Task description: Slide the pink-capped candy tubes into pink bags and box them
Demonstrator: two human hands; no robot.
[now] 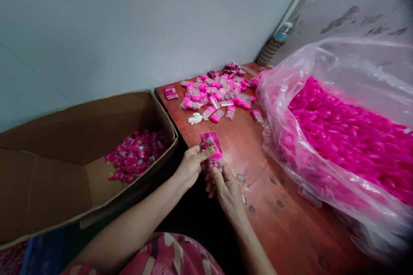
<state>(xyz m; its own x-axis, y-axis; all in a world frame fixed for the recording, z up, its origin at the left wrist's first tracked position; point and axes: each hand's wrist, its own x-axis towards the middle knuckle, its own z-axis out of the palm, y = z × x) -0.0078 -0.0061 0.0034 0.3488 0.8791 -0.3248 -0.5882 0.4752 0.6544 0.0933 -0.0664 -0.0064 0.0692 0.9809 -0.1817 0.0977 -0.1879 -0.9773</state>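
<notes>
"Pink-and-cream patterned cloth (176, 252) nearest, just below the hands. And between them?"

"Small clear plastic bottle (215, 163) of pale pink beads, pink-capped, with a flat glossy magenta printed wrapper (210, 140) at the far end, by the edge of the red wooden table (267, 219)."

"Heavy?"

"Probably light; stiff and slightly slippery in the body, thin and easily creased in the wrapper. Best held low by the sides, with only a soft pinch on the wrapper."

"Fingers wide?"

"No, narrow. Left hand (192, 164): thumb over the wrapper near the cap. Right hand (228, 187): closed on the lower body, fingertips partly hidden. Brown cardboard box (97, 118) left of both; translucent plastic bag (278, 94) of bright pink pieces to the right."
</notes>
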